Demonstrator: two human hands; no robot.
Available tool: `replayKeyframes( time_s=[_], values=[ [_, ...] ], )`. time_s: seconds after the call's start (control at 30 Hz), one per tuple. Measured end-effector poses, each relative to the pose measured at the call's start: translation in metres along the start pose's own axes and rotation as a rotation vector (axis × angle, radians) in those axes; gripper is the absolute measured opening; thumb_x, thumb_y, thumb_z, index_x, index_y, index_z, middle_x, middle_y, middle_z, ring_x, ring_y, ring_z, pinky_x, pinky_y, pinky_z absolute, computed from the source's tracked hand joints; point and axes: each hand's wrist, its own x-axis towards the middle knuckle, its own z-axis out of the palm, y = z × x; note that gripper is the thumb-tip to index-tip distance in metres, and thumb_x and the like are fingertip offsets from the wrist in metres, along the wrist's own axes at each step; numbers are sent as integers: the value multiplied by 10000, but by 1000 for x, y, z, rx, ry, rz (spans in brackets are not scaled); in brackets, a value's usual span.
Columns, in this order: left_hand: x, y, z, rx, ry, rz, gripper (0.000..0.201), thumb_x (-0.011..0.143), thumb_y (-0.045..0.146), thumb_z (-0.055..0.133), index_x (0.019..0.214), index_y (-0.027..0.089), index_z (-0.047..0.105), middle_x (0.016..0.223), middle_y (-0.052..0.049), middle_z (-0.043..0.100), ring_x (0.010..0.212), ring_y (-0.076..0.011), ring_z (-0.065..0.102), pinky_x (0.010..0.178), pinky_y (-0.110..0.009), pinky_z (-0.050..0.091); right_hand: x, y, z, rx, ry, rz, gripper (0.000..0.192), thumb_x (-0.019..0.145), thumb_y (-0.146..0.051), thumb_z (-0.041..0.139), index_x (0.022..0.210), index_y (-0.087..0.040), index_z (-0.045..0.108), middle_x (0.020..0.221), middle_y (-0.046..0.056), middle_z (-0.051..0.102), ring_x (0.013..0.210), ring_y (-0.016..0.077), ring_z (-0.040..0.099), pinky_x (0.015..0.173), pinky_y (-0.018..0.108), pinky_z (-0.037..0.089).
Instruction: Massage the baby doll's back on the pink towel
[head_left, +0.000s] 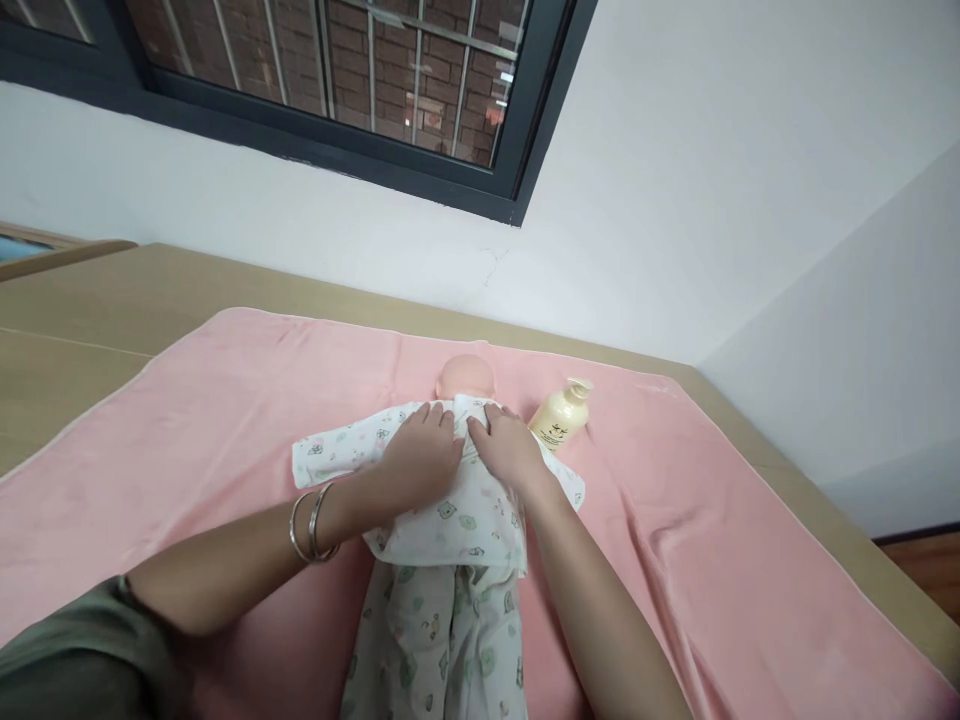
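Observation:
A baby doll (466, 377) lies on its back on a pink towel (225, 420), head toward the wall. It wears a white printed top (457, 515) and matching trousers (439, 640). My left hand (420, 450) rests on the doll's chest, fingers at the collar. My right hand (506, 442) lies beside it on the other side of the collar, pinching the fabric edge. Two metal bangles (311, 522) sit on my left wrist.
A cream pump bottle (561, 417) lies tilted on the towel just right of the doll's head. The towel covers a tan bed or table (67, 330) set against a white wall, under a barred window (337, 70). Wooden floor shows at far right.

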Motion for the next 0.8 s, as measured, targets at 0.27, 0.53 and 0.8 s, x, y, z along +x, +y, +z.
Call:
replayKeyframes(
  time_s=[0.27,0.53,0.8],
  values=[
    [0,4,-11,-122,-3,-104,292,979,269,406,962,134,664,1012,-167,701,994,-312,647,933,-455,509,4,7,2,-14,5,-67,384,1050,-381,355,1139,-145,645,1216,149,697,1175,276,596,1058,404,362],
    [28,-34,-4,-390,-136,-284,406,994,425,345,1002,169,659,1068,-130,736,964,-277,690,817,-380,522,-24,-34,23,-187,101,-155,469,1008,-173,349,1385,25,544,1444,265,549,1409,338,454,1190,461,309],
    [11,-18,13,-67,-36,-110,398,1028,303,302,1085,96,637,1106,-224,675,1091,-343,621,959,-511,473,-3,-7,12,16,28,-33,479,1028,-353,394,1316,-24,590,1408,233,586,1351,323,498,1154,420,340]
  ],
)
